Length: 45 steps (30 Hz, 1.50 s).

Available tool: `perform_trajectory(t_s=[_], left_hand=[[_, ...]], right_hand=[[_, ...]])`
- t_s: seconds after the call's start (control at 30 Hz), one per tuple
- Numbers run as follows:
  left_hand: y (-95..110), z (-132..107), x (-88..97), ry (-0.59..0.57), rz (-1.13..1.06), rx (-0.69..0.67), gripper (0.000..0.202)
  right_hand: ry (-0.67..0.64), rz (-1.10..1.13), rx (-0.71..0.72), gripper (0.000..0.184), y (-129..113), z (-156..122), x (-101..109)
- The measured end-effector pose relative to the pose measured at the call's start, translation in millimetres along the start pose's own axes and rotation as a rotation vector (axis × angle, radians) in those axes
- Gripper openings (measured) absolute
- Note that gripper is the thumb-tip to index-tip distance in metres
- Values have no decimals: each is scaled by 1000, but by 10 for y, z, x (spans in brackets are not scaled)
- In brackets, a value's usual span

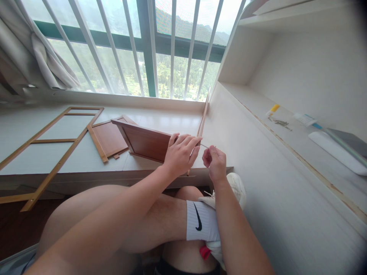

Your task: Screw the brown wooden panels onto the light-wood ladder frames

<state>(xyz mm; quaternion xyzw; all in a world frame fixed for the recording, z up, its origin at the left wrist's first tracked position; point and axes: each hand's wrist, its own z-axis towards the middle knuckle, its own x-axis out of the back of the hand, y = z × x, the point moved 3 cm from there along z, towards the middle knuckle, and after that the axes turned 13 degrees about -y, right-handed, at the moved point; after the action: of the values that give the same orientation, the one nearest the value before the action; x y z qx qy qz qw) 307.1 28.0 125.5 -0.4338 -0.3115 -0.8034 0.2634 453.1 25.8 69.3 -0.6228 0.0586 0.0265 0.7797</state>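
My left hand (182, 153) is closed around the right end of a reddish-brown wooden panel (147, 140) with a raised frame. The panel stands tilted on the white ledge (163, 118), and my fingers cover its right end. Just to the right, my right hand (215, 160) pinches a thin metal rod (204, 146) between thumb and fingers. The rod runs toward the panel's end by my left fingertips; whether it sits in a hole there is hidden. Behind the panel, a second brown panel with lighter wooden edging (110, 137) lies flat.
A ladder-like wooden frame (53, 141) lies at left, overhanging the ledge. A wooden strip (204, 114) leans by the white side wall (243, 152). The right shelf holds small screws (279, 122), a yellow-capped tube (273, 109) and other items. My crossed legs are below.
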Motion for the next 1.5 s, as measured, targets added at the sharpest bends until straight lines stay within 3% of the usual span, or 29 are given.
perform_trajectory(t_s=[0.7,1.5], left_hand=[[0,-7,10,-7,3,4,35],[4,2,21,-14,0,-7,35]], right_hand=[[-83,-48,28,43,-128,-46,17],[-63,90,19,44,29,2,18]])
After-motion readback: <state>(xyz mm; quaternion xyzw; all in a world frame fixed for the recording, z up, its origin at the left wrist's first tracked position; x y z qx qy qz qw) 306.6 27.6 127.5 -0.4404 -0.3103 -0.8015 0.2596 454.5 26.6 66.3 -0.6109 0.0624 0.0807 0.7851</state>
